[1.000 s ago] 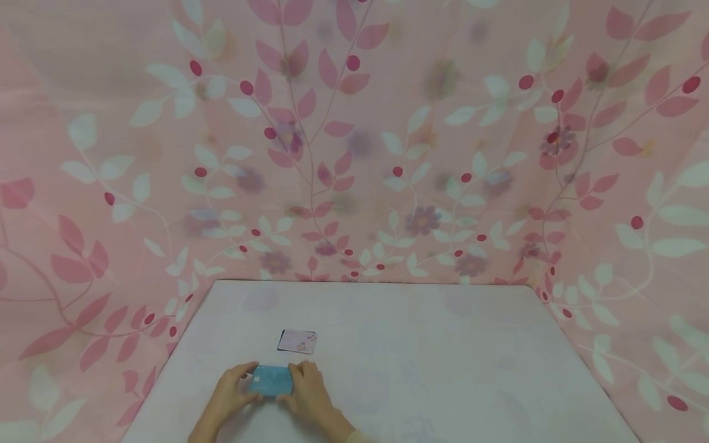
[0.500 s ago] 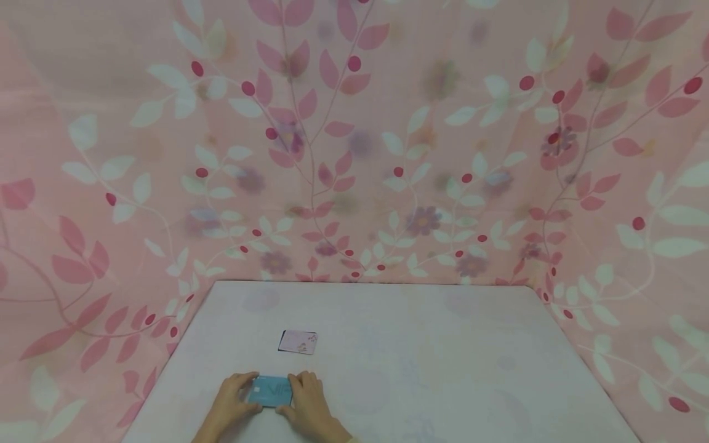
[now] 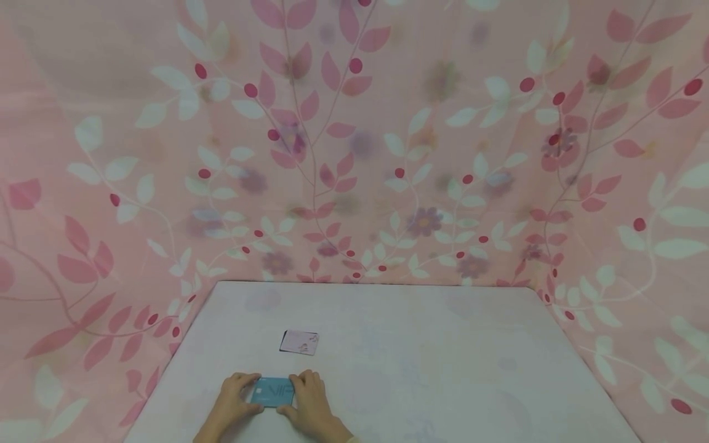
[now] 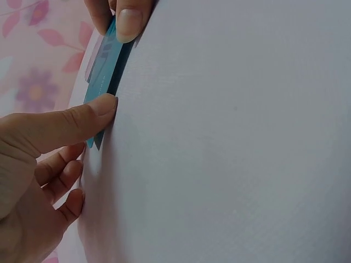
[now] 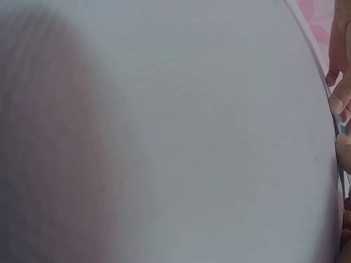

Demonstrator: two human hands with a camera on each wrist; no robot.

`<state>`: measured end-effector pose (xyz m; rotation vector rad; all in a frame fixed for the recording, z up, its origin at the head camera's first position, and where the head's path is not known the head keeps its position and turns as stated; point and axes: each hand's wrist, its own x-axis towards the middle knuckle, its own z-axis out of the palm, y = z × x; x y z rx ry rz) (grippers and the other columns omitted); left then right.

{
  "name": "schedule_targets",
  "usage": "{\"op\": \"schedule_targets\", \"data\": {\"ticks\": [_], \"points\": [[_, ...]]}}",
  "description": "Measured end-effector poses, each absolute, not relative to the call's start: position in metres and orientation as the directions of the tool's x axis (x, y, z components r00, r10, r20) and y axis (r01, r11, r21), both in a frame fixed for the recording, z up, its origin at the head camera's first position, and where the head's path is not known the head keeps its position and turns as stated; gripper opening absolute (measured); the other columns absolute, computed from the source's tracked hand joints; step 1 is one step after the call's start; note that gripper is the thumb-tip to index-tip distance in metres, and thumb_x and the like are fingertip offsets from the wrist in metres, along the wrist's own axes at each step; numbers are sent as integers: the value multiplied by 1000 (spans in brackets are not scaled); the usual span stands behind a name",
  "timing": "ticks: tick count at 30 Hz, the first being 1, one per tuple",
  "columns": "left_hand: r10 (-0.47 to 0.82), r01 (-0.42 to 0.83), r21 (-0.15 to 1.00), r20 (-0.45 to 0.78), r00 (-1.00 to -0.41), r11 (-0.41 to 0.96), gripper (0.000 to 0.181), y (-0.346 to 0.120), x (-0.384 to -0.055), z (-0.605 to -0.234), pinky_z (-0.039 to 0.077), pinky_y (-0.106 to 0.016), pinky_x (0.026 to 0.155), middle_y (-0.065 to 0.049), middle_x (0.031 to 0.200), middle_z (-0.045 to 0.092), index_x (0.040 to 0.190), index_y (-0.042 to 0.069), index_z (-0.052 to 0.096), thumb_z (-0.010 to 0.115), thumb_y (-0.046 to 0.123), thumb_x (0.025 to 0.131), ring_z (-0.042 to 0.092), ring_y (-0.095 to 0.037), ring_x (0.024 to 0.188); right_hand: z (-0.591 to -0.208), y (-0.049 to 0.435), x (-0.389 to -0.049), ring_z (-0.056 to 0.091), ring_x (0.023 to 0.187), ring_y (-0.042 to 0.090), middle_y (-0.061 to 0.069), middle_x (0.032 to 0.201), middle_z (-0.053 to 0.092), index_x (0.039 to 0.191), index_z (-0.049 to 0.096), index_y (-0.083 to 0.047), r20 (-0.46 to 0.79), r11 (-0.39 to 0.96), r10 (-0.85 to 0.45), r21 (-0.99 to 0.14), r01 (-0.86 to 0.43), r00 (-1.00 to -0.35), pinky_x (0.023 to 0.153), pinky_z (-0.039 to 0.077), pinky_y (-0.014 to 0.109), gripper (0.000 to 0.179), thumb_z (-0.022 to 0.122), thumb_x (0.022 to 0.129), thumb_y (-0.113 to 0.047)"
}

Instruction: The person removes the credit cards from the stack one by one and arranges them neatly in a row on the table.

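A blue card (image 3: 271, 392) with a lighter chip-like square and "VIP" lettering is held between both hands, low over the white table. My left hand (image 3: 234, 397) pinches its left end, thumb on the near edge and fingers at the far corner. Its right end is pinched the same way by my right hand (image 3: 311, 403). In the left wrist view a dark layer shows under the blue card (image 4: 104, 71); whether it is a second card I cannot tell. Beyond the hands lies a pale pink card (image 3: 300, 343) with a floral print, a dark edge peeking out beneath it.
The white table (image 3: 443, 357) reaches back to a pink curtain (image 3: 354, 154) with leaf and flower patterns, which also hangs on both sides. A large blurred shape covers the left of the right wrist view.
Both hands have brought the blue card slightly nearer to the body, and its lettering now shows more clearly. During the last half second they barely move. The pink card stays put.
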<state>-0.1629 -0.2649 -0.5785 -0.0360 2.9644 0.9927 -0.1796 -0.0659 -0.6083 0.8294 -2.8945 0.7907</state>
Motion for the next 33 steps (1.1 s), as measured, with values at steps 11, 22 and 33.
{"op": "schedule_targets", "data": {"ticks": [11, 22, 33], "points": [[-26, -74, 593, -90, -996, 802, 65, -266, -166, -581, 39, -58, 93, -12, 104, 56, 115, 0, 62, 86, 16, 57, 50, -37, 103, -608, -63, -180, 34, 90, 3, -8, 103, 40, 128, 54, -9, 135, 688, -491, -546, -478, -861, 77, 36, 20, 64, 65, 81, -52], [-15, -57, 587, -77, -997, 807, 65, -267, -167, -584, 40, -58, 92, -12, 105, 57, 116, 1, 62, 86, 17, 58, 50, -37, 102, -608, -64, -182, 34, 89, 3, -9, 101, 41, 128, 55, -11, 123, 688, -480, -562, -460, -869, 75, 36, 20, 64, 66, 81, -52], [-16, -42, 594, -48, -999, 803, 65, -266, -164, -582, 38, -59, 94, -14, 107, 58, 115, 0, 62, 86, 17, 57, 50, -40, 104, -605, -63, -182, 33, 88, 2, -10, 101, 40, 129, 54, -11, 107, 674, -485, -586, -449, -868, 74, 35, 20, 63, 66, 81, -50]]}}
